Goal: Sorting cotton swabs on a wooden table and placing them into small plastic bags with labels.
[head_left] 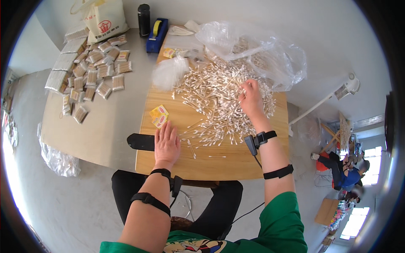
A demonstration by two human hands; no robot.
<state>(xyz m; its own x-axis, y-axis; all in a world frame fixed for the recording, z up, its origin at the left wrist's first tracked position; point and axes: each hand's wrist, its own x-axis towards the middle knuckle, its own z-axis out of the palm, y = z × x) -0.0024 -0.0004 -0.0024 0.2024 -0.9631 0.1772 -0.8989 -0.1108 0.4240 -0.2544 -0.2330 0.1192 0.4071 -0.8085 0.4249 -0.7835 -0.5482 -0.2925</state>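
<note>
A big loose pile of wooden-stick cotton swabs (pixel 215 92) covers the far right of the wooden board (pixel 202 166). My right hand (pixel 252 101) is at the pile's right side, its fingers bent and closed around some swabs; how many is hidden. Flat on the board, fingers stretched out, lies my left hand (pixel 167 144), with nothing in it. It rests by the end of a flat black strip (pixel 141 142). Just beyond its fingertips are small yellow printed cards (pixel 159 115). A few stray swabs (pixel 217 157) lie between the hands.
Many small swab packs (pixel 97 69) are heaped on the left table, beside a cloth bag (pixel 105 21). Behind stand a black bottle (pixel 144 20) and a blue tape dispenser (pixel 157 36). Clear plastic bags (pixel 170 72) and a large plastic sack (pixel 274 59) border the pile. People sit far right.
</note>
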